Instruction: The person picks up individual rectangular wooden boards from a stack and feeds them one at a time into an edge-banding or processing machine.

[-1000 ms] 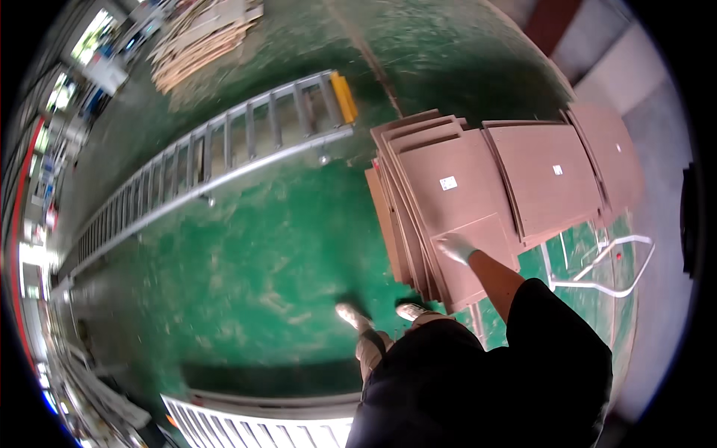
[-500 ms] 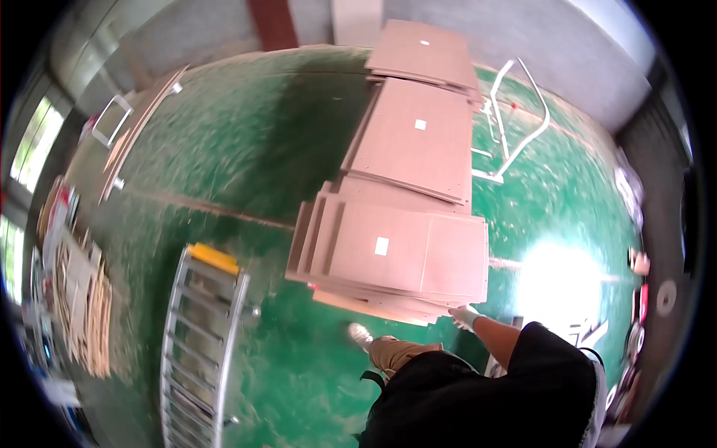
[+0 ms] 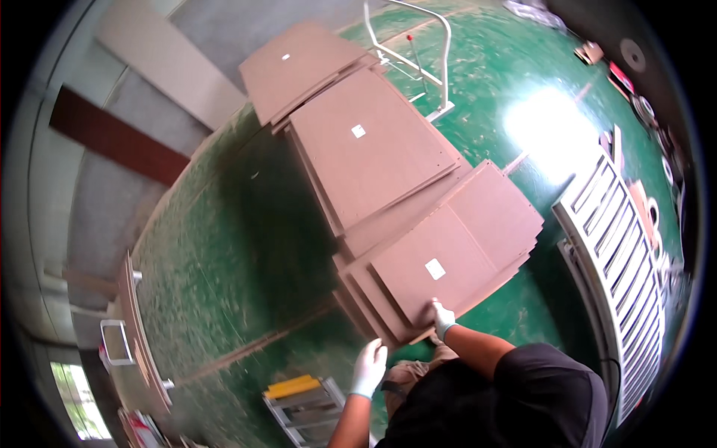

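A fanned stack of large brown boards (image 3: 441, 254) lies on the green floor (image 3: 231, 261), each board with a small white label. My right hand (image 3: 442, 317), in a white glove, rests on the near edge of the top board. My left hand (image 3: 370, 367), also gloved, hovers just off the stack's near corner with its fingers apart, holding nothing. Two more stacks of the same boards lie farther off, the middle one (image 3: 366, 142) and the far one (image 3: 299, 63).
A white metal frame (image 3: 429, 60) stands beyond the boards. A slatted metal rack (image 3: 620, 254) lies at the right. A ladder end with a yellow cap (image 3: 299, 396) sits near my feet. Long boards (image 3: 134, 328) lean at the left wall.
The view has swung round, so the board stacks now run from the middle to the top. My left hand has come into view near the stack's corner; my right hand stays on the top board's edge.
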### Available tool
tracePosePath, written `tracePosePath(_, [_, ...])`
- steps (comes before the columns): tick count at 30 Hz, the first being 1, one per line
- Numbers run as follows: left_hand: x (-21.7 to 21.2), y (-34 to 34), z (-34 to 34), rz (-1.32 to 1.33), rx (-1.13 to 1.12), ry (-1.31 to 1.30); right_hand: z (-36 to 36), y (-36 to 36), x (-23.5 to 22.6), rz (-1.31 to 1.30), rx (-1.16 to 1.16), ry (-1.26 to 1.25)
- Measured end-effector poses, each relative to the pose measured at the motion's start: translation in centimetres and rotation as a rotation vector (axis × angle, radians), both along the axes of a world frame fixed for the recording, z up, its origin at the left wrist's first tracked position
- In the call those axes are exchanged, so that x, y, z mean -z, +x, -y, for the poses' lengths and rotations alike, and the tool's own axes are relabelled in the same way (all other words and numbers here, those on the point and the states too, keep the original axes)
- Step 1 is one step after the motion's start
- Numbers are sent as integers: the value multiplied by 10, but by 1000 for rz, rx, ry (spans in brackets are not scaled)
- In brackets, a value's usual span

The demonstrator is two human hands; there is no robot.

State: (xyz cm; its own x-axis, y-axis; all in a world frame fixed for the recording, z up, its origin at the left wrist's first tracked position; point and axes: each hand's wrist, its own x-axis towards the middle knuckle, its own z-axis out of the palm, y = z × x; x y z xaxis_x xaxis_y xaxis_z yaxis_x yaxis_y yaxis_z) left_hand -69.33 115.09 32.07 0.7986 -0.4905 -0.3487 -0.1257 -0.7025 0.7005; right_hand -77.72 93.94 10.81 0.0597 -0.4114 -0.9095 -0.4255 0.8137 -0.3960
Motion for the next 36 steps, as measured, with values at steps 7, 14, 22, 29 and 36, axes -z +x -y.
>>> tracePosePath(7, [80, 235, 85, 484, 725, 62, -18, 52, -46, -357, 355, -259])
tracePosePath(14, [131, 416, 256, 919, 1064, 158, -33, 83, -35, -293, 483, -704])
tracePosePath(22, [153, 475, 298, 879, 1018, -27, -25, 93, -36, -340, 580, -721])
tracePosePath(29, [153, 484, 307, 843, 1049, 43, 3, 101, -60, -323, 509, -678])
tracePosePath(36, [152, 477, 325, 960, 1096, 207, 13, 104, -62, -483, 532, -618])
